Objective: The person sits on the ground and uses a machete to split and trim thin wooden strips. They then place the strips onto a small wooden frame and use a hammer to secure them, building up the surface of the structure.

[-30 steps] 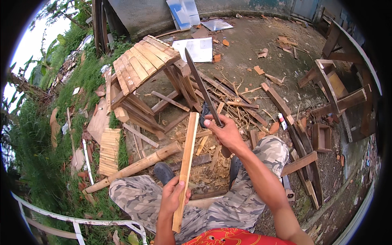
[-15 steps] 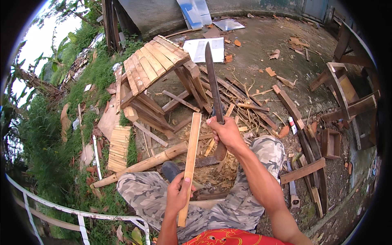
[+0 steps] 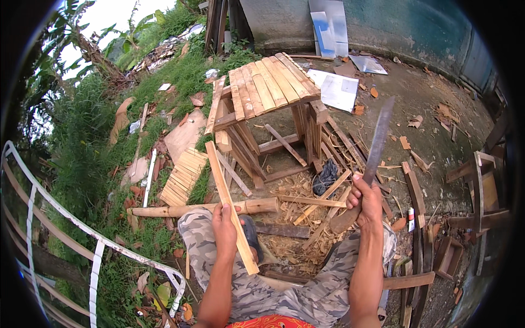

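Note:
My left hand [image 3: 225, 225] is closed around a flat bamboo slat [image 3: 220, 180] at its middle, above my left thigh. The slat tilts, its top end leaning left. In my right hand [image 3: 367, 199] is a machete [image 3: 381, 134], gripped by its wooden handle, the long dark blade pointing up and slightly right. Blade and slat are well apart. Ahead stands a wooden stand [image 3: 268, 87] topped with a row of bamboo slats. A thick bamboo pole [image 3: 254, 206] lies just beyond my left hand, near a row of loose slats [image 3: 183, 177].
Wood shavings [image 3: 295, 249] and sticks litter the ground between my legs. A dark plastic bag [image 3: 326, 179] lies near the stand. Lumber pieces [image 3: 414, 191], a saw and a small wooden box [image 3: 448, 257] are on the right. A white metal railing [image 3: 98, 268] curves along the left.
The view has turned left, so the scene sits further right. My hands have moved apart: the slat now leans left, and the machete has swung away to the right.

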